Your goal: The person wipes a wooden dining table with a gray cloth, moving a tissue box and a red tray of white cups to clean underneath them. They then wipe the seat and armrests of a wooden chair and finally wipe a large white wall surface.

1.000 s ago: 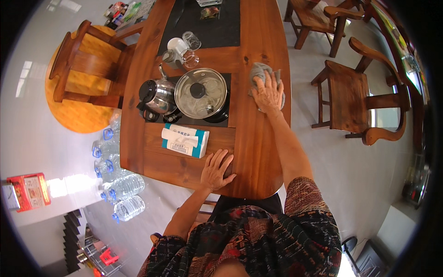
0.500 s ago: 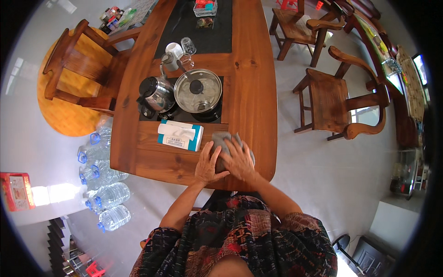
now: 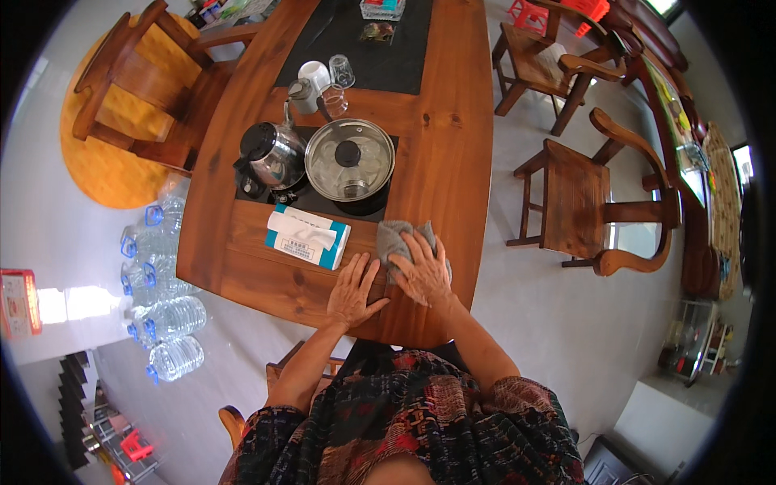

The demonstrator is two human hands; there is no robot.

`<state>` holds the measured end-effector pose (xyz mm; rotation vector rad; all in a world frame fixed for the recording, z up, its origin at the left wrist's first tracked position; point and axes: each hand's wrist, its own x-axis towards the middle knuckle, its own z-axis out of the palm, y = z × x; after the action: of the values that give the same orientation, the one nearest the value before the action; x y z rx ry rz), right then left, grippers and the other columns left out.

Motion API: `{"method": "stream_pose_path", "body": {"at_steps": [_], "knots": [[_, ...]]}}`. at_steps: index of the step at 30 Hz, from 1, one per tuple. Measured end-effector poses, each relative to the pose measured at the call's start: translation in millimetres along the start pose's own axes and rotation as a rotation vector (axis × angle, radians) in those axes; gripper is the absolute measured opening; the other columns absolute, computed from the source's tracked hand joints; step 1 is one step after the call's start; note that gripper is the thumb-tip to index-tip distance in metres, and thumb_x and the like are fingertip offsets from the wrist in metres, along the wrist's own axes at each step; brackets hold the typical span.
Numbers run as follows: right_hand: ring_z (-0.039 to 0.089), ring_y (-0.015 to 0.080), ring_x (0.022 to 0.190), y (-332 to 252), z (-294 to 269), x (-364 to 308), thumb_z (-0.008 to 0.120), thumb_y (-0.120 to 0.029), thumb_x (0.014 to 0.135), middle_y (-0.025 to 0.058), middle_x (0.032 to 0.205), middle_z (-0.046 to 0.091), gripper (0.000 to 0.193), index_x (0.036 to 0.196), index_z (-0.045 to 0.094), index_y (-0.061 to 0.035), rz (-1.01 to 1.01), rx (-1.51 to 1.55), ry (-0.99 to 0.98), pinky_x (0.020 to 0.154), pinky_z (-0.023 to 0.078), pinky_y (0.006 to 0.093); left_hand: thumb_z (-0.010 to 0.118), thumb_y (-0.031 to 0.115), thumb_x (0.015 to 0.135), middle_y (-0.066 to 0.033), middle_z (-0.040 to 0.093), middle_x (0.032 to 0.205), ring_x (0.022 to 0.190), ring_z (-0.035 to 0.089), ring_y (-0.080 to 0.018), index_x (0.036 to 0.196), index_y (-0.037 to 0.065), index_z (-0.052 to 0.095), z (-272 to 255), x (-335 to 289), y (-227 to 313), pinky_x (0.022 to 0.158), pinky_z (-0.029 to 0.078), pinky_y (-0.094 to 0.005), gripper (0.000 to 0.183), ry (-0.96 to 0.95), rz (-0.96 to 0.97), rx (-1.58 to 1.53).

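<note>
My right hand (image 3: 423,272) presses down on a crumpled grey cloth (image 3: 391,236) near the front right corner of the wooden table (image 3: 453,194), its fingers curved over the cloth. My left hand (image 3: 353,293) lies flat on the wood to the left of it, fingers stretched out and holding nothing. Just beyond the left hand is a blue and white tissue pack (image 3: 309,237), a tissue sticking out of its top. Behind that stand a steel pot with a glass lid (image 3: 348,156) and, to its left, a steel kettle with a black lid (image 3: 276,162).
A white cup (image 3: 314,76), a clear glass (image 3: 342,71) and a glass jug (image 3: 302,94) stand behind the pot. Wooden armchairs flank the table, one (image 3: 575,198) at right, another (image 3: 174,89) at left. Several water bottles (image 3: 176,358) lie on the left floor.
Both hands were together on the bunched cloth. Now the left hand is off it, flat on the table, and the cloth lies flatter under the right hand. The view has shifted slightly.
</note>
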<state>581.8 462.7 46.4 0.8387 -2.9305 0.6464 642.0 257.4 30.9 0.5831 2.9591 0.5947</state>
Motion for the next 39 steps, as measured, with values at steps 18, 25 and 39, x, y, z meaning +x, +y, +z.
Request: {"method": "stream_pose_path", "body": {"at_steps": [18,25,39], "knots": [[0.033,0.0358,0.132,196,-20,184,0.059,-0.04,0.086,0.0115,0.142,0.037,0.039,0.123,0.052,-0.0284,0.378,-0.244,0.285,0.1,0.026,0.0647,0.074,0.04,0.072,-0.0138,0.03,0.148,0.136,0.029,-0.0347,0.142,0.014,0.037,-12,8,8,0.11,0.03,-0.0442,0.083,-0.031,-0.059,0.018],[0.044,0.0385,0.116,167,-15,110,0.061,-0.034,0.086,0.0159,0.144,0.031,0.045,0.128,0.049,-0.0264,0.622,-0.137,0.313,0.09,0.043,0.0467,0.072,0.037,0.075,-0.0138,0.03,0.148,0.135,0.029,-0.0355,0.141,0.012,0.04,-8,3,10,0.11,0.029,-0.0453,0.078,0.018,-0.049,0.031],[0.037,0.0523,0.119,7,11,-115,0.062,-0.015,0.083,0.0316,0.145,0.018,0.051,0.132,0.045,-0.0152,0.539,0.17,0.259,0.098,0.039,0.0537,0.068,0.041,0.079,-0.0139,0.031,0.147,0.136,0.027,-0.0342,0.141,0.013,0.04,-2,-8,6,0.112,0.027,-0.0436,0.074,0.145,0.006,0.052]]}}
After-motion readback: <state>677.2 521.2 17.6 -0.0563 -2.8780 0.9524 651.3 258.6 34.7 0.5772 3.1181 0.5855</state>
